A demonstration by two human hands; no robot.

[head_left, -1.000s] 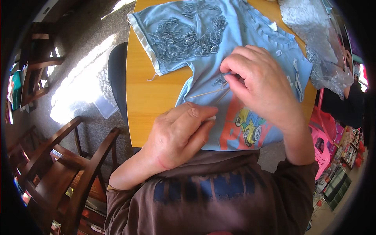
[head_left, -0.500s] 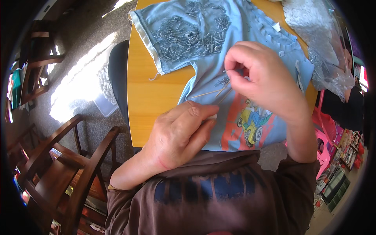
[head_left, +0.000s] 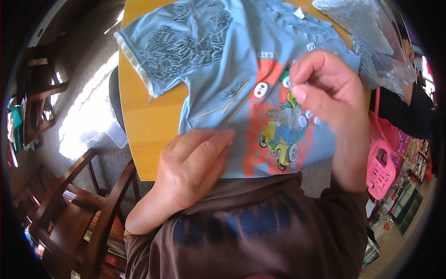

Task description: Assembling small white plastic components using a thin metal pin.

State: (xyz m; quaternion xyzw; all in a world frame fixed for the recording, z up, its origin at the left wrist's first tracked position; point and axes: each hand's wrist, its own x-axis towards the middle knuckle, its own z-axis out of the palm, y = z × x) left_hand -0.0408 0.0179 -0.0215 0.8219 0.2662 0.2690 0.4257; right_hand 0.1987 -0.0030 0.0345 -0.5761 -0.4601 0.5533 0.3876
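A light blue T-shirt [head_left: 204, 104] lies spread beneath my hands, with a heap of small metal springs [head_left: 179, 46] on its upper left part. My left hand [head_left: 193, 162] is closed by the shirt's lower edge; its fingertips press together, and what they hold is hidden. Over the printed picture, my right hand [head_left: 330, 88] pinches with thumb and forefinger at something too small to make out. Three thin wooden sticks [head_left: 211, 111] lie between the hands, beside a smaller cluster of springs [head_left: 230, 94]. Small white two-holed pieces [head_left: 261, 89] are scattered on the print.
The shirt covers much of a yellow wooden table [head_left: 151, 130]. A clear plastic bag [head_left: 381, 51] with whitish contents sits at the far right. Beside the table are a pink plastic basket [head_left: 381, 169] on the right and dark wooden chairs [head_left: 79, 200] on the left.
My right hand has moved away from the sticks and small spring cluster, over toward the white pieces. The left hand stays closed near the shirt's lower edge. The view has shifted to the right.
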